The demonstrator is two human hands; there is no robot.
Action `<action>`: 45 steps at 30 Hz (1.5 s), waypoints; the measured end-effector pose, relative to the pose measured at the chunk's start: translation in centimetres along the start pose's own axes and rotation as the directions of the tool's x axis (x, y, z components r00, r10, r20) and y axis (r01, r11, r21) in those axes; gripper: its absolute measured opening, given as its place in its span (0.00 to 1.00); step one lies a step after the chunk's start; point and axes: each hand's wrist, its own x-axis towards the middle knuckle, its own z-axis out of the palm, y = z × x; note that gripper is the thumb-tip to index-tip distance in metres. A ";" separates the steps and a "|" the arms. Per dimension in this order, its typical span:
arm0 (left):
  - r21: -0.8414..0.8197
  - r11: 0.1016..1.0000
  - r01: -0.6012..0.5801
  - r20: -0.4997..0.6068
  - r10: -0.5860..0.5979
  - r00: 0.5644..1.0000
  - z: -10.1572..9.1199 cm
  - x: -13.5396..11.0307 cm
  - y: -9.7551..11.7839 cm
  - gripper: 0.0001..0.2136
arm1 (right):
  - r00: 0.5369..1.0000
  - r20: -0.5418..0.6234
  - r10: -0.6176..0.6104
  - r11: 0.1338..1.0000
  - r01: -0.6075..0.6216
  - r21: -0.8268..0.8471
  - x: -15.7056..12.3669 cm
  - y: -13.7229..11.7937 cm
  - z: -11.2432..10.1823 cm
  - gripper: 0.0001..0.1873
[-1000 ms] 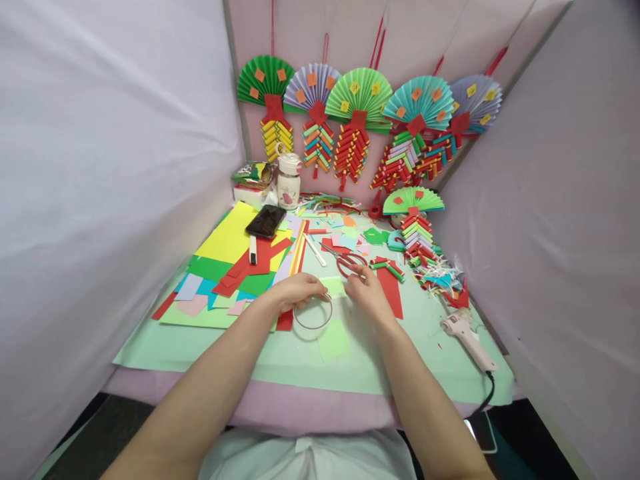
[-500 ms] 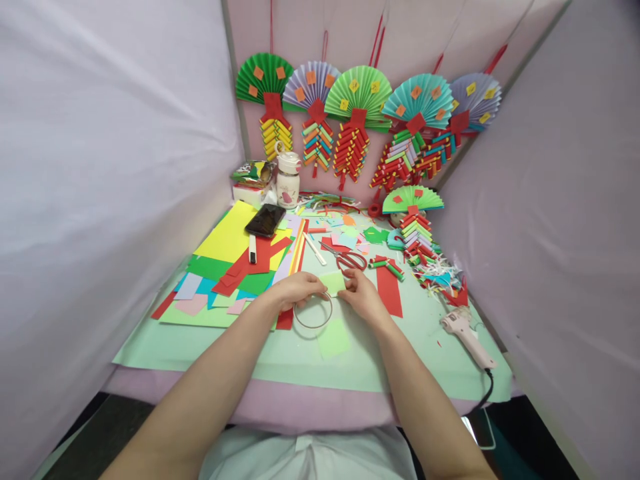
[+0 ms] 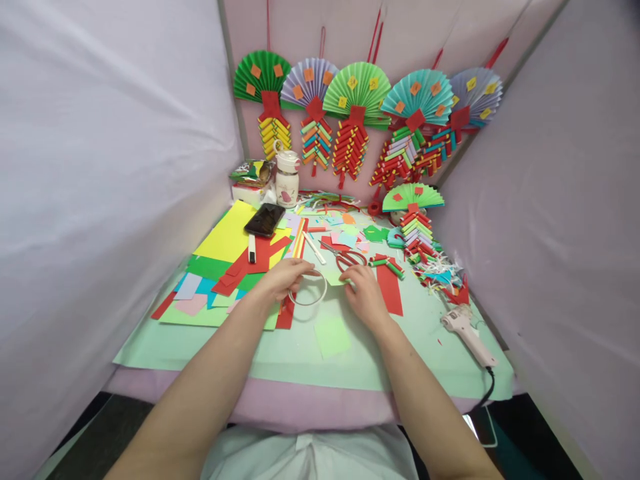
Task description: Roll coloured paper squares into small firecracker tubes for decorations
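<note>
Item under inspection: a thin pale hoop (image 3: 309,291) (possibly a nearly spent tape roll; the material is not clear) is sitting on the near-left side of the red-handled scissors (image 3: 350,259), just short of their handles. The left hand (image 3: 281,276) is gripping it, with the fingers curled over the hoop's far-left rim and closed on it. Whether the near rim is resting on the pale green cutting mat (image 3: 210,343) or hanging just above it cannot be told.

Being round, the hoop is showing no long axis. Its open face is pointing up and slightly towards the person.

Just beside the hoop's right rim, and directly near-side of the scissors, a small pale green paper slip (image 3: 334,278) is lying with its long side running left to right. The right hand (image 3: 364,291) is meeting the slip's right end with its fingertips drawn together. Whether they are pinching it or only pressing it down cannot be told.

The left hand is therefore the nearer one to the hoop, and the right hand the nearer one to the slip. The slip is lying between the two hands.

Further out, all placed from the scissors:
- A pale green paper square (image 3: 332,335) is lying well to the near side.
- A long red paper strip (image 3: 389,289) is lying just to the right, pointing towards the person.
- A white glue gun (image 3: 467,330) is resting well to the near right.
</note>
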 end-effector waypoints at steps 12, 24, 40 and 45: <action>0.063 0.998 -0.030 -0.002 0.030 1.000 0.3 -0.3 0.2 0.12 | 0.944 0.322 -0.076 0.990 0.111 -0.090 -0.4 -0.6 -0.2 0.20; 0.323 0.921 -0.219 0.119 0.190 0.975 2.3 -0.9 -1.0 0.14 | 0.914 0.164 0.371 0.804 -0.405 0.436 0.4 -1.4 -0.3 0.13; 0.560 0.823 -0.094 0.019 0.100 0.995 2.7 0.8 -1.3 0.16 | 0.895 0.117 0.430 0.895 -0.440 0.070 1.6 0.0 1.0 0.10; 0.734 0.675 -0.069 -0.017 0.120 0.993 3.3 1.3 -1.1 0.12 | 0.896 0.128 0.425 0.905 -0.418 -0.081 1.5 0.4 1.4 0.10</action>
